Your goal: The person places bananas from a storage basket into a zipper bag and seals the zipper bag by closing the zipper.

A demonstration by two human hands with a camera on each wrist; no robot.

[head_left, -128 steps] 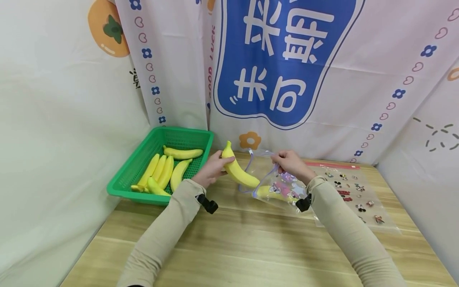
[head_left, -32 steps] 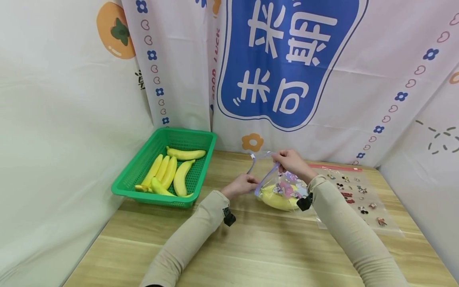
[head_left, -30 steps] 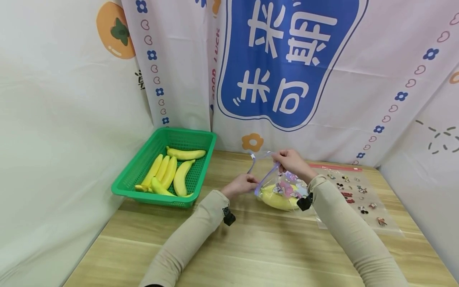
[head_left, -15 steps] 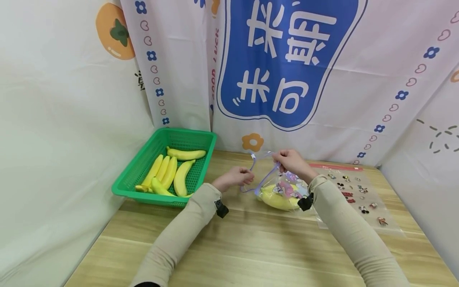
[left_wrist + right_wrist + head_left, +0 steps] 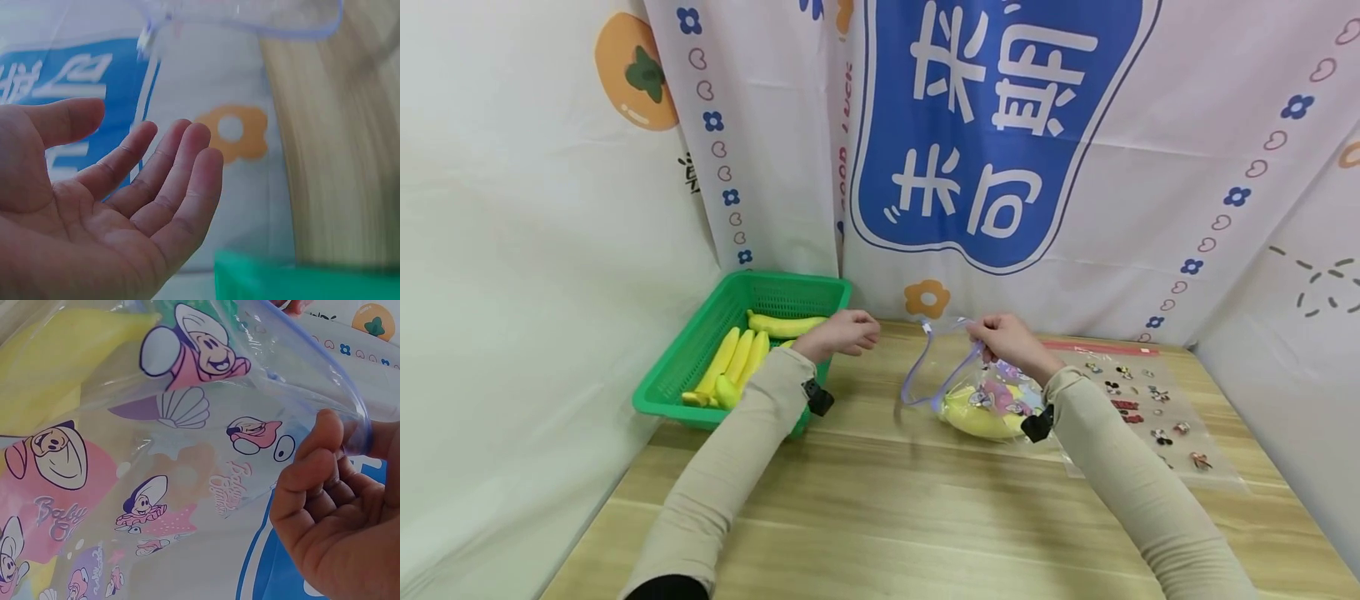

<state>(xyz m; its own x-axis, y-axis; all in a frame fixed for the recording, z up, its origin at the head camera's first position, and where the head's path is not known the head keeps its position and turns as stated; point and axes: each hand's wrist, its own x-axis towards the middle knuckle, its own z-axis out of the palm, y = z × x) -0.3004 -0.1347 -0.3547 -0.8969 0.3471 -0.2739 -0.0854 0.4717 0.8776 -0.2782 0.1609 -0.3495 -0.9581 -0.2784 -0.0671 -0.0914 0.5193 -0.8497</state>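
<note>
My right hand (image 5: 1009,340) pinches the purple zip edge of a clear zip bag (image 5: 162,512) printed with cartoon figures. The bag's mouth gapes toward the left, and yellow bananas (image 5: 981,417) lie inside it on the table. In the right wrist view the thumb and curled fingers grip the purple edge. My left hand (image 5: 842,332) hovers at the right rim of a green basket (image 5: 651,400), holding nothing. Its palm and loosely bent fingers show in the left wrist view. Several bananas (image 5: 718,367) lie in the basket, some partly hidden behind the left hand and sleeve.
A flat clear bag (image 5: 1150,408) with a red zip strip and small cartoon prints lies on the wooden table (image 5: 910,517) at the right. Behind the table hangs a printed cloth (image 5: 790,167), its lower edge meeting the tabletop.
My left hand put a banana into the zip bag, let go, drew out of the bag's mouth and moved left to the basket. The right hand has kept its grip on the bag's edge.
</note>
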